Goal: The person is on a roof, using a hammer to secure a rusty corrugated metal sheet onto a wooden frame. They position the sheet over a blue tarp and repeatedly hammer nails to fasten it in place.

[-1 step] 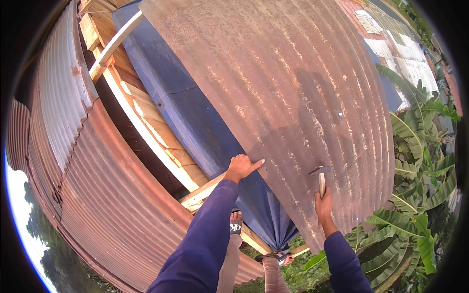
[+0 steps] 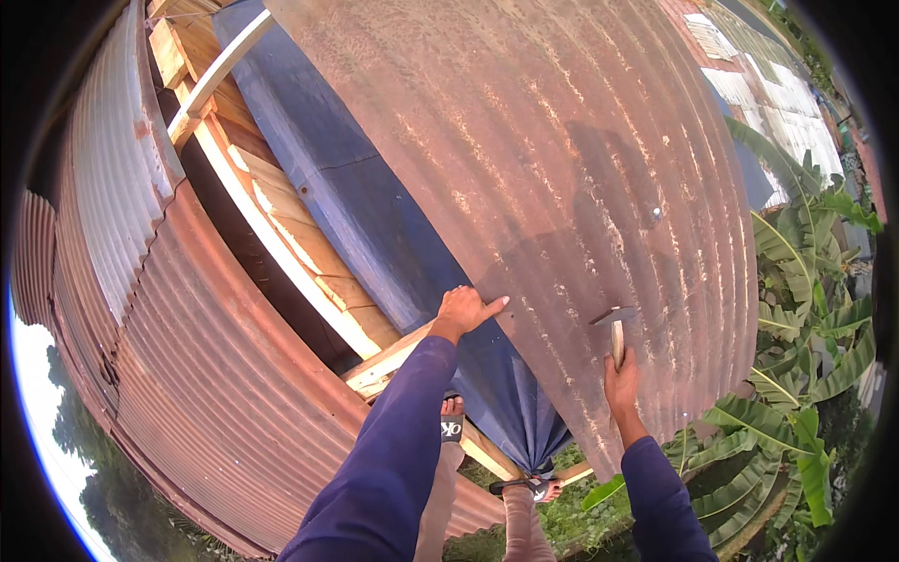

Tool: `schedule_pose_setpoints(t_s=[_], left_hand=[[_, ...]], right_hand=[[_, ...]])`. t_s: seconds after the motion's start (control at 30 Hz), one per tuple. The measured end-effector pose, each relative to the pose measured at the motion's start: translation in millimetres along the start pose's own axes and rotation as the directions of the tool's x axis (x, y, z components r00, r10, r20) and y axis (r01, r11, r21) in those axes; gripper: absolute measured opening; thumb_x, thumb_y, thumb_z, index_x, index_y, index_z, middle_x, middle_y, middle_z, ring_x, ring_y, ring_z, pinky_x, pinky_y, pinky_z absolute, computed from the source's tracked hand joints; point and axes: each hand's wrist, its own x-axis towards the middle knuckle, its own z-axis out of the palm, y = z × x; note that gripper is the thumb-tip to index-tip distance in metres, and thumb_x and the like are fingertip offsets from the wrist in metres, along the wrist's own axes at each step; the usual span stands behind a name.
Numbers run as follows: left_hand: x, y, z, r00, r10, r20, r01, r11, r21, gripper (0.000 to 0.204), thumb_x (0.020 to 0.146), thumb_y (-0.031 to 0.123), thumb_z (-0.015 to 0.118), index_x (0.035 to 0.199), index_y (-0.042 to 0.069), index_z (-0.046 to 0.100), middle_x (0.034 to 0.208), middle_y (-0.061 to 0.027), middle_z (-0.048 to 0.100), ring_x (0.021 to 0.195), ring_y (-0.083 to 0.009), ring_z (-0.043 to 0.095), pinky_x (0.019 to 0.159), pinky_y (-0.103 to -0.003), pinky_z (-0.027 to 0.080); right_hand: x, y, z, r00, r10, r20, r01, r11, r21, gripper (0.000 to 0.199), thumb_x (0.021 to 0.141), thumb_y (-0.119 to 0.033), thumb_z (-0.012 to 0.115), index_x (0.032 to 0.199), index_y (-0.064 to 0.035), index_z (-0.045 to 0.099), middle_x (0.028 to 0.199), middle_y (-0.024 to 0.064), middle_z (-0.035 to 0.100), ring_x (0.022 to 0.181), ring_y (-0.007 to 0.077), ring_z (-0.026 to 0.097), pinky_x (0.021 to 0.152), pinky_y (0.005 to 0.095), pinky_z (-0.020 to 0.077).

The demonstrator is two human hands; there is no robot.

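Note:
A large rusty corrugated metal sheet (image 2: 562, 169) slopes away in front of me over a blue tarp (image 2: 375, 206). My left hand (image 2: 465, 309) grips the sheet's left edge, with one digit stretched flat on the metal. My right hand (image 2: 621, 379) holds the wooden handle of a hammer (image 2: 613, 323). The hammer's metal head sits on or just above the sheet near its lower end. A small nail head (image 2: 655, 214) shows higher up on the sheet. Both my arms are in dark blue sleeves.
Pale wooden beams (image 2: 281, 234) run beside the tarp over a dark gap. More rusty corrugated roofing (image 2: 206, 375) lies to the left. My feet in sandals (image 2: 451, 421) stand on a beam below. Banana plants (image 2: 805, 309) grow beyond the right edge, far below.

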Motion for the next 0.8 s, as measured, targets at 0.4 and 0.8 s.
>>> schedule_pose_setpoints(t_s=[0.4, 0.8], left_hand=[[3, -22, 34, 1.0, 0.009, -0.004, -0.009, 0.999, -0.047, 0.086, 0.081, 0.079, 0.04, 0.085, 0.0, 0.075, 0.085, -0.0219, 0.069, 0.095, -0.0351, 0.066, 0.084, -0.044, 0.05], [6, -19, 36, 0.998, -0.009, 0.056, 0.015, 0.994, -0.11, 0.094, 0.077, 0.084, 0.041, 0.088, -0.004, 0.073, 0.092, -0.0242, 0.068, 0.098, -0.0376, 0.065, 0.09, -0.046, 0.047]], right_hand=[[90, -132, 62, 0.744, -0.62, -0.249, 0.609, 0.783, -0.129, 0.033, 0.084, -0.015, 0.069, 0.112, -0.0012, 0.059, 0.119, 0.0135, 0.054, 0.114, 0.0336, 0.048, 0.099, 0.0456, 0.0346], [118, -165, 95, 0.77, -0.635, -0.063, 0.572, 0.731, -0.372, 0.048, 0.093, -0.025, 0.061, 0.135, -0.0145, 0.043, 0.15, 0.0103, 0.033, 0.143, 0.0352, 0.022, 0.113, 0.0604, 0.0188]])
